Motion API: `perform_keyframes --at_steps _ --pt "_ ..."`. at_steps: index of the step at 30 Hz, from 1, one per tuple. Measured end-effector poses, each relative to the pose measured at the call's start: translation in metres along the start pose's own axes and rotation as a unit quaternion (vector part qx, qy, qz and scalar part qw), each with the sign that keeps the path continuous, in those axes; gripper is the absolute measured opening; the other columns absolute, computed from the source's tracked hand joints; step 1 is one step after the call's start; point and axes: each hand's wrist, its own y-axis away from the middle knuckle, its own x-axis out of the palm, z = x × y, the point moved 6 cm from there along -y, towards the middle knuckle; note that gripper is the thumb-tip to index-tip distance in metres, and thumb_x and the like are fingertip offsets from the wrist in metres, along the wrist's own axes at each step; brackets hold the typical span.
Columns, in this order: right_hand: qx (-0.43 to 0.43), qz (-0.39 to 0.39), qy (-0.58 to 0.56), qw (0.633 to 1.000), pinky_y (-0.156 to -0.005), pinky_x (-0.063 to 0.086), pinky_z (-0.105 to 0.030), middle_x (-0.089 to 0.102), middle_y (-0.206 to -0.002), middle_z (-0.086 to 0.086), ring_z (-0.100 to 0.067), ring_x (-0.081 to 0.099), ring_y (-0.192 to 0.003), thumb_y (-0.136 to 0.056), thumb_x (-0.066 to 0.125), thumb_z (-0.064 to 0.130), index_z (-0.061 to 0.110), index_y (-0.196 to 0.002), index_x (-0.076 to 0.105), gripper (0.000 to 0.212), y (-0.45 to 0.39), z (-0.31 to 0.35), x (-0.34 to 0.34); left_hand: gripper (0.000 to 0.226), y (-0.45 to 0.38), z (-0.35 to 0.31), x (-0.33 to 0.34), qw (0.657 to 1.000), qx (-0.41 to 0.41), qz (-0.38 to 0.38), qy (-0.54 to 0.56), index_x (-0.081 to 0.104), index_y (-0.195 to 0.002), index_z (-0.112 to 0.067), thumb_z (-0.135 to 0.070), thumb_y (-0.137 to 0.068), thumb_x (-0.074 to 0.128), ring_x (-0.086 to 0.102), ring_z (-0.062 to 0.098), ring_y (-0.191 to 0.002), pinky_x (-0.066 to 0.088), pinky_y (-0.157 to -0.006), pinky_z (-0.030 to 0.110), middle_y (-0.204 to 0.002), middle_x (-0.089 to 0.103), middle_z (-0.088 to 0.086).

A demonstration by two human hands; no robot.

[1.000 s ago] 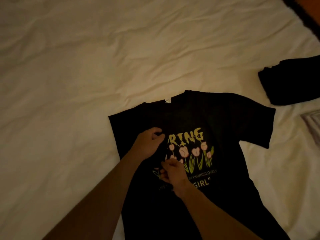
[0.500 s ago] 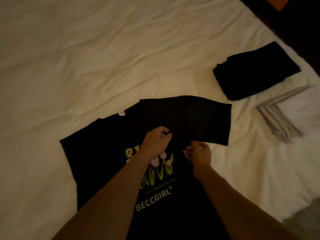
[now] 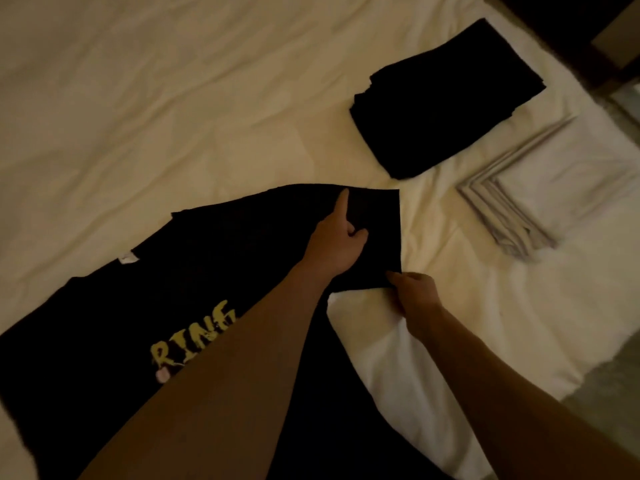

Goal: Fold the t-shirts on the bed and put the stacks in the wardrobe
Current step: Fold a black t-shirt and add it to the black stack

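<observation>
A black t-shirt (image 3: pixel 104 323) with yellow lettering lies face up on the white bed (image 3: pixel 173 98); its body runs off the bottom of the view. My left hand (image 3: pixel 337 242) rests on the shirt's right sleeve, index finger stretched out along the cloth towards the sleeve's top edge. My right hand (image 3: pixel 414 294) pinches the sleeve's lower corner at its hem. My left forearm hides part of the print.
A folded stack of black shirts (image 3: pixel 446 112) lies at the upper right of the bed. Beside it, nearer the bed's right edge, sits a folded stack of pale grey-white shirts (image 3: pixel 554 188). Dim floor (image 3: pixel 616 375) shows past that edge.
Both hands have moved from the printed chest out to the right sleeve. My right hand has taken hold of the sleeve corner. The view has swung right, showing more of the two stacks.
</observation>
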Motion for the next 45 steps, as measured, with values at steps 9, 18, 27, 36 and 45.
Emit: perform_keyframes --at_steps 9,18,27,36,45 --pt "-0.092 0.054 0.034 0.994 -0.083 0.057 -0.043 0.071 -0.081 -0.009 -0.020 0.066 -0.073 -0.097 0.061 0.018 0.009 -0.096 0.063 0.009 -0.001 0.003 -0.012 0.070 -0.071 -0.036 0.058 0.993 -0.016 -0.025 -0.118 0.030 -0.145 -0.018 -0.050 -0.090 0.060 0.057 0.035 -0.116 0.052 -0.089 0.045 -0.131 0.055 0.013" --pt "-0.129 0.041 0.051 0.990 -0.077 0.058 -0.038 0.071 -0.092 -0.011 -0.020 0.069 -0.074 -0.098 0.058 0.020 0.010 -0.100 0.061 0.011 0.009 0.010 -0.020 0.021 -0.061 -0.039 0.048 0.992 -0.059 -0.098 0.056 0.051 -0.095 -0.014 -0.031 -0.088 0.062 0.071 0.025 -0.073 0.060 -0.066 0.036 -0.094 0.066 0.008" --pt "-0.320 0.068 0.216 0.920 -0.062 0.045 -0.018 0.058 -0.083 0.001 -0.013 0.057 -0.069 -0.095 0.063 0.029 0.016 -0.086 0.051 0.020 0.094 0.044 0.030 0.026 0.035 0.024 -0.061 0.919 -0.115 -0.240 0.290 0.053 -0.121 -0.020 -0.017 -0.095 0.053 0.062 0.010 -0.065 0.056 -0.061 0.030 -0.088 0.060 -0.004" --pt "-0.458 0.190 0.543 0.678 -0.067 0.044 -0.036 0.051 -0.108 -0.008 -0.031 0.058 -0.091 -0.098 0.051 0.026 0.009 -0.109 0.053 0.020 0.144 0.010 0.154 0.050 0.153 0.155 -0.121 0.835 -0.117 -0.410 0.349 0.042 -0.144 -0.019 -0.012 -0.097 0.056 0.062 0.006 -0.099 0.058 -0.080 0.027 -0.123 0.055 -0.005" --pt "-0.426 0.116 0.671 0.596 -0.079 0.051 -0.036 0.052 -0.122 -0.007 -0.025 0.058 -0.107 -0.095 0.052 0.050 0.016 -0.128 0.041 0.049 0.148 -0.009 0.190 0.068 0.234 0.234 -0.115 0.896 -0.218 -0.385 -0.037 0.035 -0.146 -0.018 -0.043 -0.090 0.064 0.051 0.021 -0.115 0.054 -0.079 0.041 -0.131 0.046 0.006"
